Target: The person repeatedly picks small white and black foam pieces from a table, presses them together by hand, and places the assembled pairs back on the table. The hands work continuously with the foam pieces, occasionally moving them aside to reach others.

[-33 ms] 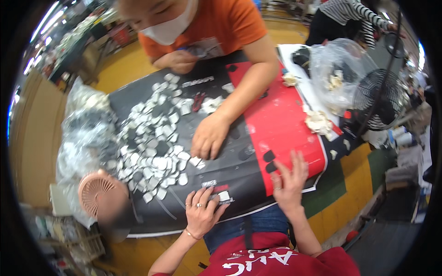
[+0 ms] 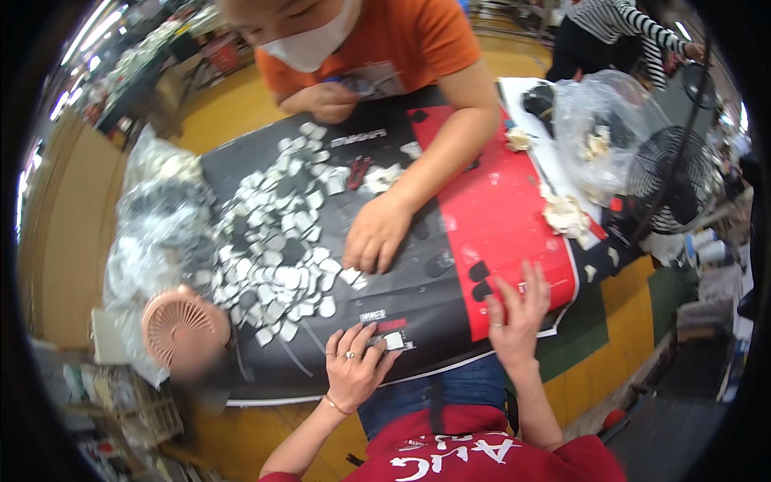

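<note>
My left hand (image 2: 353,368) rests palm down on the black part of the table covering, its fingers open and a little bent. Just right of its fingertips lies a small white square piece (image 2: 393,341). My right hand (image 2: 518,315) is spread open over the red part of the covering (image 2: 514,217), holding nothing that I can see. Beside its thumb and fingers lie two black rounded pads (image 2: 480,281). Left of centre spreads a loose heap of small white and grey pads (image 2: 281,277), some dark ones among them.
Across the table a person in orange reaches a hand (image 2: 377,233) to white pieces by the heap. Plastic bags (image 2: 157,241) and a pink fan (image 2: 181,325) stand at the left edge. Crumpled scraps (image 2: 564,217), a clear bag (image 2: 602,120) and a black fan (image 2: 668,177) are at right.
The whole view has shifted slightly to the right. Both my hands stay in about the same places, still open.
</note>
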Tool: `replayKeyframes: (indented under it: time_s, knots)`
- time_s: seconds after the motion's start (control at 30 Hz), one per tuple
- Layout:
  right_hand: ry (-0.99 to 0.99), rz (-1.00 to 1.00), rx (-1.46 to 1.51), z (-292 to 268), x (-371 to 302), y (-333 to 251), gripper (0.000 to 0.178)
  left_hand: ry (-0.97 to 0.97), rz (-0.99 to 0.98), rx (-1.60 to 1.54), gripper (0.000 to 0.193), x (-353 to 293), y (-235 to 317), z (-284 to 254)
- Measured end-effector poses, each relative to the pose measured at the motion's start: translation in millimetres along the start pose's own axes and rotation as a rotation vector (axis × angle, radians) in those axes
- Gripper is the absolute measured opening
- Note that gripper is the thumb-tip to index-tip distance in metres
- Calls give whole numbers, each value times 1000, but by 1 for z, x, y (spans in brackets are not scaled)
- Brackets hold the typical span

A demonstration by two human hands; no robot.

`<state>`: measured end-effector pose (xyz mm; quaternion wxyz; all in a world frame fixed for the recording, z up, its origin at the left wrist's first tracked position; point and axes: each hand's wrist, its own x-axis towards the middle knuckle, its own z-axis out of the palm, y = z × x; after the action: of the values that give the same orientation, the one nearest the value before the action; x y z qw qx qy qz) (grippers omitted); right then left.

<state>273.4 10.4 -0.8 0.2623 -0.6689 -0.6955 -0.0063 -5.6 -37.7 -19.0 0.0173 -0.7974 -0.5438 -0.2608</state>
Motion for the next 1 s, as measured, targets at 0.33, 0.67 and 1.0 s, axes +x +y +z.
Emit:
replayKeyframes:
  time_s: [0.33,0.67,1.0]
  knots:
    - [51,-36,121,0,2,0,17,197,-93,286,16,-11,-39,-24]
    - [-149,-404,332,23,9,-60,19,324,-302,295,20,28,-75,-33]
    - [-296,-489,315,53,35,-111,33,190,-323,39,15,32,-38,-7]
